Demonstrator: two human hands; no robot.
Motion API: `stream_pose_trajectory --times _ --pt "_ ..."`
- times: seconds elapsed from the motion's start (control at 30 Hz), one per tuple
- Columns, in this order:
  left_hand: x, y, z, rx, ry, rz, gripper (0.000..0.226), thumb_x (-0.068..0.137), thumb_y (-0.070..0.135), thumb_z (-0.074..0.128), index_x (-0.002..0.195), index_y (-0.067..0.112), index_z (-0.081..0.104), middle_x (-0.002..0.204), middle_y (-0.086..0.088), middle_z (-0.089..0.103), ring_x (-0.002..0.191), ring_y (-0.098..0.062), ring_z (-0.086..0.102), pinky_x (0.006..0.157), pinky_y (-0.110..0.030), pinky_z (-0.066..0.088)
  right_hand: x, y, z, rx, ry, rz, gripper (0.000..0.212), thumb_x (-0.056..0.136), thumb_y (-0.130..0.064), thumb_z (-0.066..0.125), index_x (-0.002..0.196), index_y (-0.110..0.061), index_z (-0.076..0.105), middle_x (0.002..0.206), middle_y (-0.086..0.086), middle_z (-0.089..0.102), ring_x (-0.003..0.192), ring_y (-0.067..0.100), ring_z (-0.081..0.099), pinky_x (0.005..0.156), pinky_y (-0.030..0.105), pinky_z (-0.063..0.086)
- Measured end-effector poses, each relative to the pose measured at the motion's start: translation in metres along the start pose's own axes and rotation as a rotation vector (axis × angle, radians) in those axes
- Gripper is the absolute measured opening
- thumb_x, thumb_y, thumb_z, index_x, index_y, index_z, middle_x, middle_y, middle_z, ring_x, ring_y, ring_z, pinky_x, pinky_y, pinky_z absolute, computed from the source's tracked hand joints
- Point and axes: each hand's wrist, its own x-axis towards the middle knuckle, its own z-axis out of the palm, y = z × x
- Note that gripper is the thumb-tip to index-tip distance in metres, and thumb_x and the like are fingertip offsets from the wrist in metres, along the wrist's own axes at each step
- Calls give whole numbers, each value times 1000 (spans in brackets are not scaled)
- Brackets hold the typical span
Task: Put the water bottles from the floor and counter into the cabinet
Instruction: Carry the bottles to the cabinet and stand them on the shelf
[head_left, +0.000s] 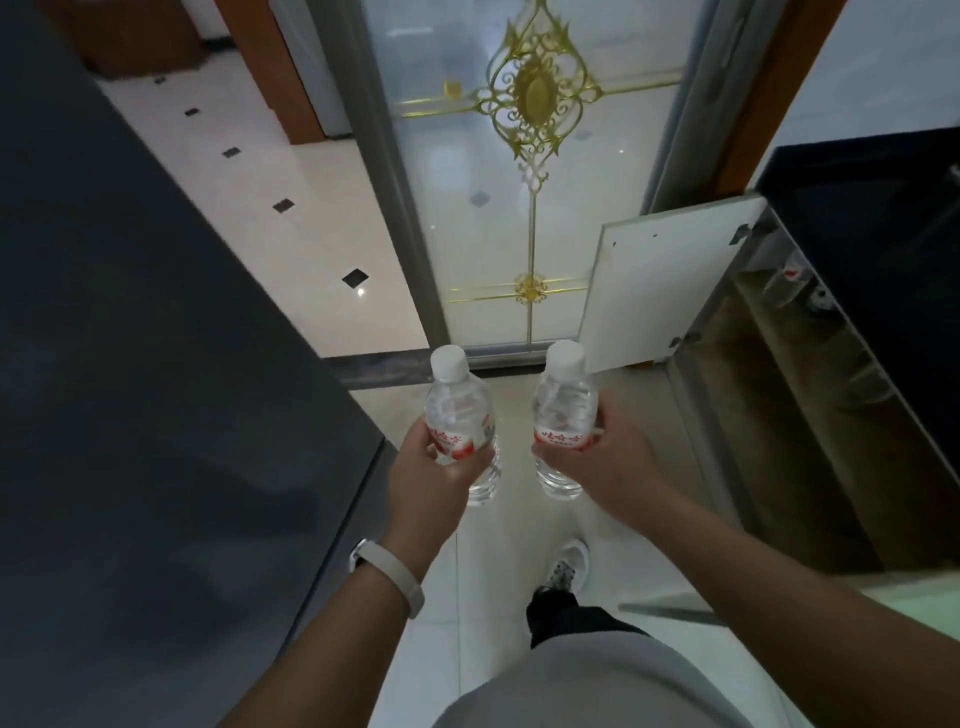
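Fingers of the left hand (431, 473) wrap the left bottle (457, 410), right hand (605, 457) likewise grips the right bottle (563, 405); cabinet door (670, 280) open, perhaps more bottles (789, 275) inside

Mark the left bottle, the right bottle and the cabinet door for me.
left bottle (457, 413): head view, clear shoulder above label.
right bottle (565, 404): head view, clear shoulder above label.
cabinet door (675, 280): head view, middle of white panel.
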Motion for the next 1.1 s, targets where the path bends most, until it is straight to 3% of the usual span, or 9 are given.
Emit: stream_pose_trajectory --times 0.17,0.3,0.4,0.53,0.63,0.7,0.77,1.0,1.1 --pt "72 41 52 74 -112 17 49 77 15 86 118 31 62 103 20 70 90 5 65 71 -7 48 75 -6 -42 45 91 11 54 64 -37 89 104 -45 54 99 -15 67 87 0 64 76 28 54" --pt "115 66 101 89 -205 37 56 76 17 87 122 34 61 106 21 69 97 3 64 78 -16 48 118 0 -87 65 170 47 52 64 -41 87 104 -41 54 97 -15 67 88 2 65 83 39 58" --pt "141 80 137 90 -253 59 52 73 14 88 115 35 65 102 19 72 97 -1 67 81 -20 51 139 3 -118 62 270 75 62 54 -52 83 105 -33 53 96 -13 68 88 6 66 84 44 57" --pt "161 101 178 133 -353 79 49 66 25 90 104 46 68 100 21 74 97 -7 70 92 -38 56 148 7 -153 90 381 83 58 55 -48 84 105 -43 55 97 -22 67 91 1 66 83 33 56" --pt "174 115 208 158 -432 113 54 64 30 88 113 38 68 103 16 75 99 -12 71 93 -46 57 150 11 -174 102 461 116 59 61 -38 87 112 -38 56 100 -18 68 92 -2 66 80 24 53" --pt "185 121 228 175 -478 134 51 65 26 88 111 36 68 101 15 75 97 -12 71 90 -42 57 152 16 -185 99 527 138 56 67 -29 88 112 -37 55 96 -20 66 88 -13 62 70 9 47" --pt "195 127 246 196 -547 159 46 70 17 88 104 38 68 95 20 74 91 -3 70 82 -29 54 154 19 -194 97 589 173 55 70 -24 87 112 -36 54 94 -21 64 84 -19 58 61 3 42" --pt "248 160 309 263 -797 236 44 75 11 85 111 31 68 96 18 73 87 6 67 67 -6 48 182 25 -216 108 783 297 58 65 -38 87 106 -51 49 100 -20 65 90 2 64 78 24 50" --pt "282 172 332 278 -898 250 45 76 12 85 114 30 67 97 17 72 87 5 68 69 -7 49 206 18 -220 121 864 340 65 64 -39 87 113 -49 47 105 -19 65 93 5 65 83 30 53"
